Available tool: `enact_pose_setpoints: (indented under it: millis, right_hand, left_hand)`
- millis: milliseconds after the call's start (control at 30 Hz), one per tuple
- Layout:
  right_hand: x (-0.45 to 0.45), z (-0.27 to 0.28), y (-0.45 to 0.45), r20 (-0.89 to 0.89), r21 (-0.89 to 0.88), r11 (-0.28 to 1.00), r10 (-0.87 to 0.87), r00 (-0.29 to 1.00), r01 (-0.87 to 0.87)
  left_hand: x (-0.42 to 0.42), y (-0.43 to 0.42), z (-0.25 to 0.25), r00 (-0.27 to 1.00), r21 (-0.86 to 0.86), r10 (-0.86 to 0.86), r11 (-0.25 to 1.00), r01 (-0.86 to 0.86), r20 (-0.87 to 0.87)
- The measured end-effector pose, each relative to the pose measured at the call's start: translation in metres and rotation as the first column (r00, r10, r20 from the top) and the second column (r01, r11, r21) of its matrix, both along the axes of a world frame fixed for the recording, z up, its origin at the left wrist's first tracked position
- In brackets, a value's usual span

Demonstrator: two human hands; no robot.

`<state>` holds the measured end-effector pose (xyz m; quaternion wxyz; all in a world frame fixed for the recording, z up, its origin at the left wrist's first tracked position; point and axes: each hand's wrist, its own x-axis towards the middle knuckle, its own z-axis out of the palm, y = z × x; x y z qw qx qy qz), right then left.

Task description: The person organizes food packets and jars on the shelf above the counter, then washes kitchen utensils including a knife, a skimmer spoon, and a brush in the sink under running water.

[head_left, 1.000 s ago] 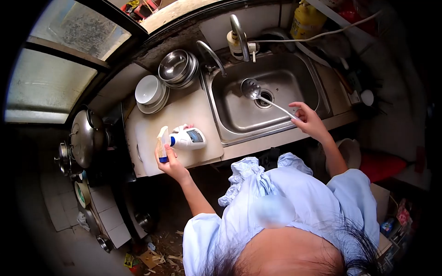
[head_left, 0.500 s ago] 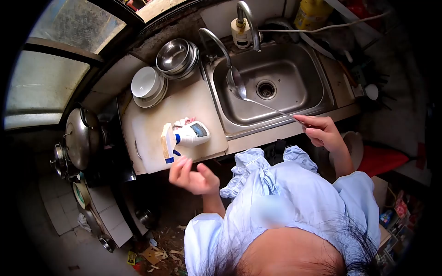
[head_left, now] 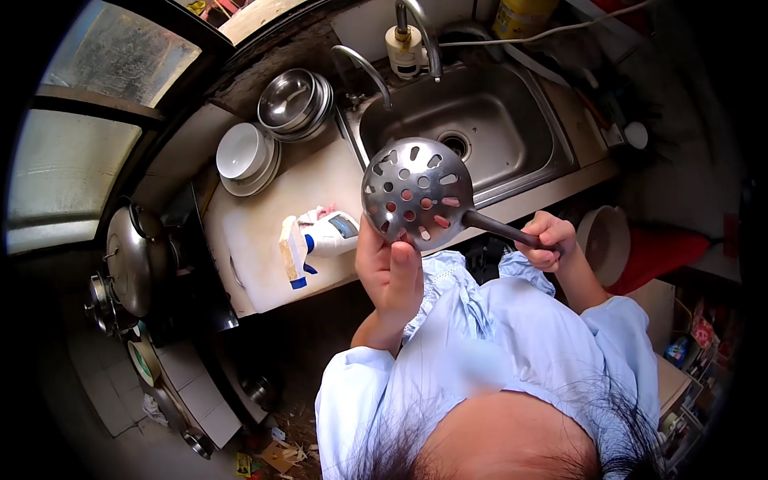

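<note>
A metal slotted skimmer (head_left: 416,197), its round head pierced with holes, is held up in front of the sink's near edge. My left hand (head_left: 390,276) supports the head from below, with the thumb at the lower rim and the other fingers partly hidden behind it. Fingers of the same hand show through some holes. My right hand (head_left: 552,240) is closed around the end of the dark handle. Left of my left hand, a white spray bottle (head_left: 332,234) with a blue and white trigger top lies on its side on the white board (head_left: 264,280).
Behind the skimmer is a steel sink (head_left: 512,112) with a curved faucet (head_left: 364,68) over its left side. Stacked metal bowls (head_left: 290,100) and white bowls (head_left: 242,150) stand at the back left. A lidded pot (head_left: 128,248) is farther left. A pump bottle (head_left: 404,52) stands behind the sink.
The skimmer has come up out of the sink toward me, and its holed head now faces the camera. My left hand, empty before, has moved right and taken hold of the head.
</note>
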<state>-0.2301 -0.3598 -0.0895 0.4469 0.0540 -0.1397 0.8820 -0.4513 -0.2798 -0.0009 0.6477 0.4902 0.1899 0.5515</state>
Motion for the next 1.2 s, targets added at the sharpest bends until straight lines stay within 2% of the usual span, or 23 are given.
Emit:
enact_pose_setpoints:
  millis: [67,100,167,200,267,467,500,533,633,767,833,867,933,967,1000,1067,1100,1133,1200]
  right_hand:
    - [-0.001,-0.001,-0.003,0.002,0.012,1.000,-0.019,1.000,0.019]
    - [-0.002,-0.001,-0.005,0.002,0.026,0.999,-0.025,1.000,0.025]
    - [-0.003,0.000,-0.010,0.009,0.028,0.998,-0.057,0.998,0.056]
    - [-0.005,0.001,-0.012,0.013,0.031,0.997,-0.075,0.997,0.075]
    - [-0.006,0.001,-0.017,0.031,0.052,0.992,-0.116,0.993,0.114]
    - [-0.015,0.006,-0.028,0.143,0.114,0.959,-0.276,0.950,0.261]
    - [-0.016,0.007,-0.030,0.185,0.137,0.950,-0.305,0.934,0.282]
    - [-0.017,0.007,-0.033,0.193,0.133,0.947,-0.315,0.929,0.294]
    - [-0.020,0.012,-0.041,0.261,0.204,0.916,-0.390,0.883,0.345]
    - [-0.018,0.019,-0.051,0.358,0.294,0.864,-0.496,0.791,0.409]
    - [-0.019,0.034,-0.052,0.539,0.398,0.788,-0.615,0.576,0.469]
    - [-0.020,0.039,-0.050,0.540,0.403,0.788,-0.615,0.574,0.466]
    - [-0.022,0.049,-0.047,0.574,0.716,0.598,-0.798,0.184,0.359]
    - [-0.021,0.055,-0.047,0.590,0.758,0.585,-0.803,0.080,0.289]
    - [-0.023,0.063,-0.047,0.587,0.761,0.583,-0.805,0.080,0.284]
    - [-0.035,0.076,-0.044,0.557,0.815,0.579,-0.773,-0.302,0.022]
    - [-0.043,0.080,-0.040,0.520,0.829,0.559,-0.771,-0.368,0.002]
    - [-0.045,0.080,-0.038,0.554,0.788,0.614,-0.736,-0.390,-0.039]
    - [-0.044,0.075,-0.028,0.675,0.685,0.725,-0.668,-0.314,-0.071]
  left_hand:
    - [0.000,0.000,0.003,0.972,0.046,-0.151,0.988,0.145,0.181]
    - [-0.001,-0.001,0.005,0.969,0.044,-0.164,0.986,0.158,0.183]
    - [-0.004,-0.003,0.010,0.980,-0.126,-0.106,0.984,0.128,0.166]
    - [-0.006,-0.002,0.009,0.979,-0.129,-0.116,0.982,0.139,0.168]
    - [-0.010,0.000,0.004,0.978,-0.018,-0.177,0.983,0.180,0.107]
    - [-0.019,0.008,-0.015,0.972,0.052,-0.233,0.971,0.232,0.009]
    - [-0.021,0.005,-0.017,0.983,-0.059,-0.179,0.982,0.177,-0.028]
    - [-0.020,0.004,-0.016,0.981,-0.064,-0.192,0.980,0.190,-0.021]
    - [-0.018,0.003,-0.014,0.951,-0.089,-0.270,0.954,0.285,0.148]
    - [-0.019,0.004,-0.020,0.933,-0.088,-0.342,0.932,0.352,0.117]
    - [-0.012,0.003,-0.011,0.950,-0.144,-0.294,0.941,0.307,0.103]
    - [-0.009,0.005,-0.011,0.950,-0.139,-0.293,0.942,0.306,0.107]
    - [-0.001,0.011,-0.012,0.937,-0.055,-0.322,0.942,0.331,0.134]
    - [0.003,0.015,-0.012,0.930,-0.012,-0.337,0.940,0.342,0.145]
    - [0.007,0.016,-0.013,0.931,-0.007,-0.335,0.941,0.339,0.147]
    - [0.021,0.016,-0.015,0.951,-0.081,-0.234,0.964,0.254,0.203]
    - [0.029,0.018,-0.022,0.969,-0.162,-0.140,0.971,0.174,0.203]
    - [0.032,0.023,-0.030,0.969,-0.159,-0.138,0.972,0.172,0.206]
    - [0.037,0.035,-0.054,0.975,-0.400,-0.084,0.902,0.162,0.205]
